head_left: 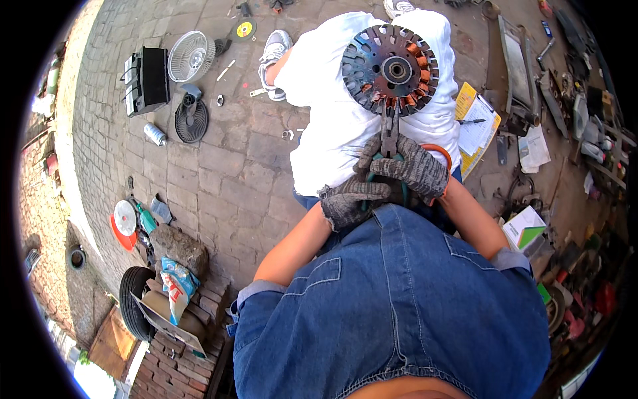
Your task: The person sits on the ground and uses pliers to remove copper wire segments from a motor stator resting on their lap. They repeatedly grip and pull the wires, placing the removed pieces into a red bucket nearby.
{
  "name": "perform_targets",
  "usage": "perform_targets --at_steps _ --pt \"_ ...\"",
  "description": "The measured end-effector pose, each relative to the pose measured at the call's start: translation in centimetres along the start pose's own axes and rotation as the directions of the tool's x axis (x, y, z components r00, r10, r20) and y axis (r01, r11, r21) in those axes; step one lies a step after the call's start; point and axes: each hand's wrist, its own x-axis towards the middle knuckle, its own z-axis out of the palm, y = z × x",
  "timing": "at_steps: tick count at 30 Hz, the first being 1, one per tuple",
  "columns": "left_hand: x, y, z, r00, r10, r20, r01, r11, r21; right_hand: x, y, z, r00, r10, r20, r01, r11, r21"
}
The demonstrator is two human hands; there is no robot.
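A round ceiling-fan stator (365,58) with a bearing at its centre rests on the white cloth (319,139) over my lap. Copper coils sit in the slots on its right and lower side; the slots on its left look bare. Long-nosed pliers (390,126) reach up to the stator's near edge, their jaws against the coils there. My right hand (419,169), in a grey knitted glove, is closed round the pliers' green handles. An orange curved handle loops beside that hand; its tool is hidden. My left hand (352,199), gloved alike, is closed on the lower handles.
Left on the brick paving are a black box (147,80), a white fan cage (191,56), a black fan (191,120), a spool (155,134) and an angle grinder (143,216). A clipboard (490,110) with papers and a pen lies right, beside a metal frame (522,73) and piled scrap.
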Motion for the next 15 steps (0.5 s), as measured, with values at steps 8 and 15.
perform_targets --at_steps 8,15 --pt "0.6 0.0 -0.5 0.999 -0.050 0.014 0.050 0.999 -0.003 0.1 -1.2 -0.2 0.993 -0.014 0.121 0.007 0.998 0.061" --pt "0.2 0.7 0.8 1.000 -0.006 0.005 0.006 1.000 -0.005 0.0 -0.5 -0.2 0.999 -0.017 0.046 0.016 1.000 0.017"
